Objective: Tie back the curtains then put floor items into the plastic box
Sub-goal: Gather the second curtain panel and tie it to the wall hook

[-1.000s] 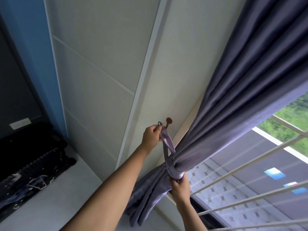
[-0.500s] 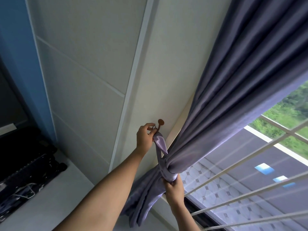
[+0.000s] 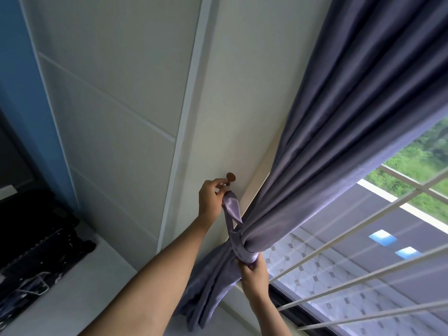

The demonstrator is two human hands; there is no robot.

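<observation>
Pinching the upper end of the satin tieback [image 3: 232,207], the left hand [image 3: 211,200] reaches up to the round-headed brown hook [image 3: 230,177] on the cream wall [image 3: 232,98]. Its fingers [image 3: 219,184] are curled narrow around the strap's tip, which sits just below the hook's knob; whether the end is already looped over the stem cannot be told, as the fingers cover it. From those fingers the strap runs down and to the right, wrapping around the gathered waist of the purple curtain [image 3: 339,132].

Below that, the right hand [image 3: 253,272] grips the bottom of the wrapped band, fingers closed tight on the tieback and the bunched cloth from underneath. Above these fingers the curtain fans out wide toward the upper right; below and to their left its loose tail hangs down in folds against the wall.

Right of the lower fingers, white window bars [image 3: 363,282] slant across the glass, with a patterned tiled surface and green growth beyond. Far to the left of both hands, a dark piece of equipment [image 3: 36,246] with loose cords lies on a pale ledge [image 3: 80,294], beside a blue wall strip [image 3: 31,93].
</observation>
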